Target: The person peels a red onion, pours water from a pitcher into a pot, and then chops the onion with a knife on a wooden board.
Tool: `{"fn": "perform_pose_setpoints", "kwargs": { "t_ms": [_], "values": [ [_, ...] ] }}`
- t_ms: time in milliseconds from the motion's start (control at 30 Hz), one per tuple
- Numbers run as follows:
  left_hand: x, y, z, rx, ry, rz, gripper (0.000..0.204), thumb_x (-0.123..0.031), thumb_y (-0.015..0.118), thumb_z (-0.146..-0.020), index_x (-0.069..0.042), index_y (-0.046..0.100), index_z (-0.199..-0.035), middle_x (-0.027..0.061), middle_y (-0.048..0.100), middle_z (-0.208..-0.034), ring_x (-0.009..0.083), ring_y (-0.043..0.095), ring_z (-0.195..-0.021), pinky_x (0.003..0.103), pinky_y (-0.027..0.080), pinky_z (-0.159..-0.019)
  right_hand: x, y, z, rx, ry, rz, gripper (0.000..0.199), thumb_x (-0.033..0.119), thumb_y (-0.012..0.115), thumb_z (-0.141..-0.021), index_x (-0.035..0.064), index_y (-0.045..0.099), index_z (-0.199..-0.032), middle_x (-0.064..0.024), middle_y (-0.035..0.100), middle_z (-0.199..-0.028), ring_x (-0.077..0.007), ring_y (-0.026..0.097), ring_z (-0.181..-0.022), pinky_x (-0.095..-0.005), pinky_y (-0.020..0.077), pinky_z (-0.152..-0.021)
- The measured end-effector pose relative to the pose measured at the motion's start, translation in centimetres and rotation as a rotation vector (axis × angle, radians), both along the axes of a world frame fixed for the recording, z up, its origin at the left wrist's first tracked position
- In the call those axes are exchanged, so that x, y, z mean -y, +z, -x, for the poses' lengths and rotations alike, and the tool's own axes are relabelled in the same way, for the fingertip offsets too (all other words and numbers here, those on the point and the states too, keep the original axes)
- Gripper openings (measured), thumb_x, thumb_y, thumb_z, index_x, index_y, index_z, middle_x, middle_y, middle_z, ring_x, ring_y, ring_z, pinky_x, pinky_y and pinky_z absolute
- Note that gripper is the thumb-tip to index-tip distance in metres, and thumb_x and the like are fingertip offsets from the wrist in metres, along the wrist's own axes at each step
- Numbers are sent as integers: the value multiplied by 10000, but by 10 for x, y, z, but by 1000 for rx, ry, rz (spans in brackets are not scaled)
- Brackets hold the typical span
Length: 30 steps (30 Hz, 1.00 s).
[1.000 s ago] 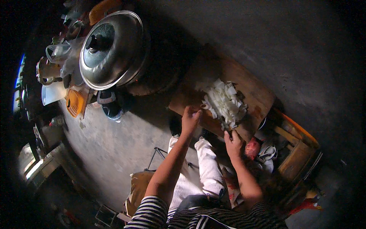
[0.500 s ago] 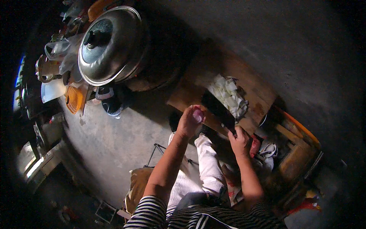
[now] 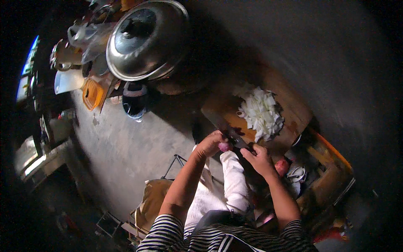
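My left hand (image 3: pixel 211 143) is closed around a small purple onion (image 3: pixel 225 146) just off the near edge of a round wooden chopping board (image 3: pixel 294 111). My right hand (image 3: pixel 261 157) grips a dark knife (image 3: pixel 235 138) whose blade points toward the onion. A heap of chopped white onion pieces (image 3: pixel 261 113) lies on the board beyond both hands. My legs in white trousers (image 3: pixel 233 185) are below the hands.
A big steel pot with a lid (image 3: pixel 145 40) stands at the upper left, with kettles and containers (image 3: pixel 79 38) and an orange tub (image 3: pixel 93 93) beside it. A wooden crate (image 3: pixel 331 176) with a red onion (image 3: pixel 281 166) is at right. Grey concrete floor (image 3: pixel 126 147) lies to the left.
My left hand left the white pile and came back holding a purple onion. Both hands drew toward my lap, and the knife blade now meets the onion.
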<state>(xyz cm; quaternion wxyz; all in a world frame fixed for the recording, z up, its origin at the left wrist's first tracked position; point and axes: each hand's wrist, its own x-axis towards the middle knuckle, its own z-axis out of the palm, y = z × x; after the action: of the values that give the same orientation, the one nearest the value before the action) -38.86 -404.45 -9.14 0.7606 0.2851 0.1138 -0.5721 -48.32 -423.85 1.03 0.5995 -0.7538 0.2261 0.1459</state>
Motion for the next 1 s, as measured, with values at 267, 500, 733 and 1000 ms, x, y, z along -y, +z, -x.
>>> {"fn": "perform_pose_setpoints", "kwargs": {
  "t_ms": [267,500,733,1000],
  "values": [
    [-41,38,-2,86,-48,-213,242,-183,651,-889,-93,514,-712,-2,535,-649,111,498,-592,274,424,-593,-19,-2,-4,-414,-135,-439,314,297,664,-900,62,561,-720,30,557,-651,-45,469,-554,-232,375,-491],
    [-132,33,-45,170,385,-487,360,-302,534,-926,-41,587,-1168,88,662,-880,181,631,-786,306,499,-706,-49,8,-17,-347,-151,-256,285,269,660,-901,60,564,-731,33,553,-638,-52,460,-537,-240,370,-490],
    [-365,-76,-111,211,739,-721,351,-237,573,-899,-134,438,-1206,78,541,-741,228,566,-581,513,556,-790,-62,-59,16,-112,33,73,229,230,634,-922,67,567,-775,36,521,-623,-31,434,-498,-209,340,-449],
    [-190,7,-67,-24,504,-307,400,-279,532,-858,-49,578,-1183,156,605,-1142,303,591,-1068,472,473,-972,-75,-25,10,-64,-146,253,334,311,659,-887,-10,576,-848,-104,587,-682,-180,516,-602,-346,450,-608]
  ]
}}
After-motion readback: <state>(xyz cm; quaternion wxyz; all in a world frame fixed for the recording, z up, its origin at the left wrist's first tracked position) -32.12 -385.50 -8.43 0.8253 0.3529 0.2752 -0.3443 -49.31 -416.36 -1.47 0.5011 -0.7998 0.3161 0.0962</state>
